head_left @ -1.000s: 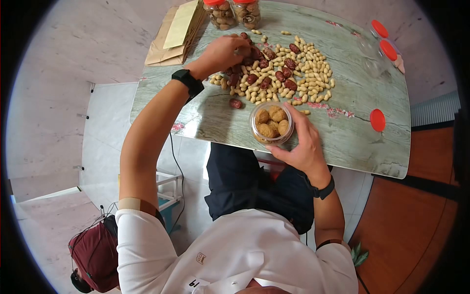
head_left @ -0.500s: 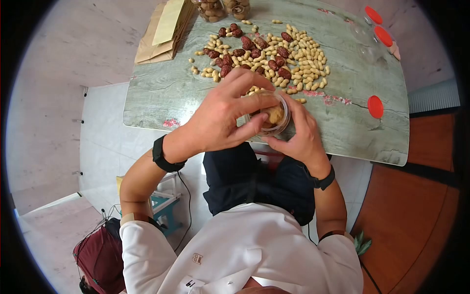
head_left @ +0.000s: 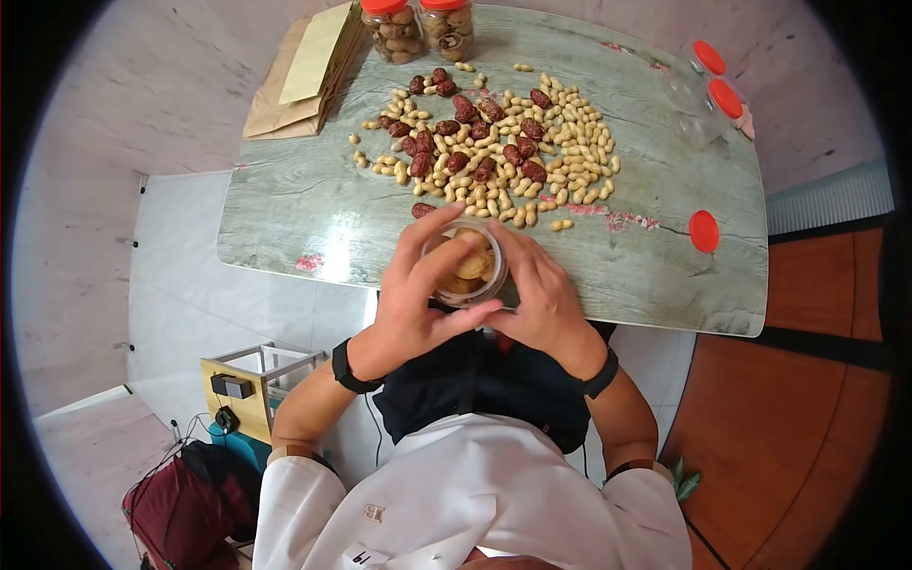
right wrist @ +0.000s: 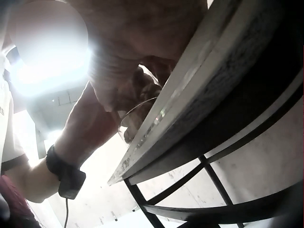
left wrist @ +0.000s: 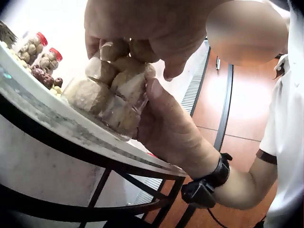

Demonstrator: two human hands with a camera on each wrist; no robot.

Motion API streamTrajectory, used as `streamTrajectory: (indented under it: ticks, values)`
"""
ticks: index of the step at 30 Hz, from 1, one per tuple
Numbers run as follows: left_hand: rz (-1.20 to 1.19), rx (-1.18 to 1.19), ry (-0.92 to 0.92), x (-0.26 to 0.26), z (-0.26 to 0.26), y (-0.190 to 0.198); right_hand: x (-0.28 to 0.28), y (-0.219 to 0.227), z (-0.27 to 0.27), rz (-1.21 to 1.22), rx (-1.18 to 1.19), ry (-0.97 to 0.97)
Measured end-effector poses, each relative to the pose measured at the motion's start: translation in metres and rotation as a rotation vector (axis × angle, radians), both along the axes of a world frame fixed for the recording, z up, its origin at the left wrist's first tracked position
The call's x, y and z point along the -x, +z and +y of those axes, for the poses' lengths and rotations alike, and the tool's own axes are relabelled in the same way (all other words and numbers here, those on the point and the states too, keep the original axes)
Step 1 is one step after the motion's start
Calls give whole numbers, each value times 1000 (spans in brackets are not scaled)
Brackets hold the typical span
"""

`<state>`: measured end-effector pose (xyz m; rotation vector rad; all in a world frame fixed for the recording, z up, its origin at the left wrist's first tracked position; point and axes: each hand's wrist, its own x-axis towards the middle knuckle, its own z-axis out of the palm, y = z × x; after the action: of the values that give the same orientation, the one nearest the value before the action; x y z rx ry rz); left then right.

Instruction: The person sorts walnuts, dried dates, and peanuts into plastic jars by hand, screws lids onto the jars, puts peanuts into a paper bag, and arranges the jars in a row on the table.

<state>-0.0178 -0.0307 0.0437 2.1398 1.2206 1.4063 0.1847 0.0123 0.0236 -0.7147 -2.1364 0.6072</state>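
Observation:
A clear plastic jar (left wrist: 108, 107) filled with walnuts (head_left: 472, 264) is at the table's near edge. My right hand (head_left: 543, 296) grips its right side, the thumb on the near side and the fingers along the far side. Over the mouth lies my left hand (head_left: 410, 302), its index finger pressing on the top walnuts and its thumb by the near rim. In the left wrist view its fingers cover the jar's top. Just beyond, peanuts (head_left: 581, 142) and red dates (head_left: 420, 163) are spread over the table (head_left: 313, 204).
Two red-lidded walnut jars (head_left: 391, 38) stand at the back, beside brown paper bags (head_left: 280, 109) with a yellow sheet (head_left: 318, 57). A loose red lid (head_left: 704, 231) lies at the right. Clear red-lidded jars (head_left: 698, 119) are at the far right edge.
My left hand has come from the dates to the jar's mouth and now lies over the walnuts. My right hand keeps its hold; the jar has shifted left and nearer my body.

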Motion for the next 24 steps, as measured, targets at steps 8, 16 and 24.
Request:
streamTrajectory:
  ticks: [8, 16, 24]
  values:
    - [61, -119, 52, 30, 2, -4, -14, 24, 7, -70, 85, -1]
    - [74, -235, 87, 25, 7, -12, -19, 64, 53, -266, -106, -50]
    - [-204, -161, 49, -14, 9, -37, -36, 80, 81, -363, -115, -206]
